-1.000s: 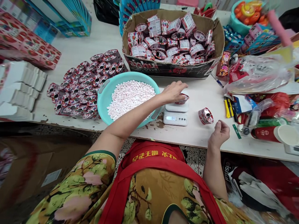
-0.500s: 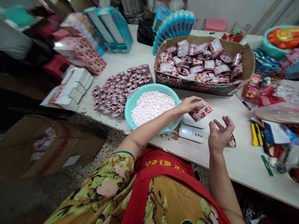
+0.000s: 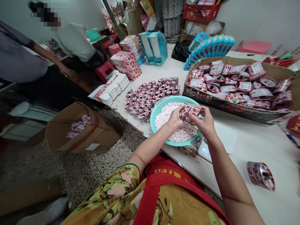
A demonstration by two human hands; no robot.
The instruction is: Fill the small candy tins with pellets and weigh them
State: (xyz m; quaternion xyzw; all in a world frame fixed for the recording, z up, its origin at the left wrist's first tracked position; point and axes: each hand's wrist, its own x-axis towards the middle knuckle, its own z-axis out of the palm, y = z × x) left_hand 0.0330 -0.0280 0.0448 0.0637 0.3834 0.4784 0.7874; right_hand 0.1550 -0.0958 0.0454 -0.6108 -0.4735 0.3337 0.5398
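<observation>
Both my hands hold one small red and pink candy packet (image 3: 190, 110) with strawberry print, above a turquoise plastic basin (image 3: 153, 120). My left hand (image 3: 176, 118) grips its left end. At the right side, my right hand (image 3: 206, 122) has its thumb on the front of the packet. Small white-pink candies (image 3: 167, 116) fill the basin below; whether the packet contains any I cannot tell. Partly hidden behind my right forearm is a white digital scale (image 3: 204, 150) with a lit display. A single printed ring-shaped packet (image 3: 260, 175) lies farther right on the table.
Many open printed packets (image 3: 150, 97) stand grouped left of the basin. A long cardboard box (image 3: 234, 109) full of packets lies behind it. Blue display boxes (image 3: 211, 47) line the back. A carton (image 3: 93, 134) with packets stands on the floor; two people (image 3: 75, 40) are at the left.
The packet has moved left from over the scale to above the basin. My right hand, empty and spread before, now holds it too. The view has swung left.
</observation>
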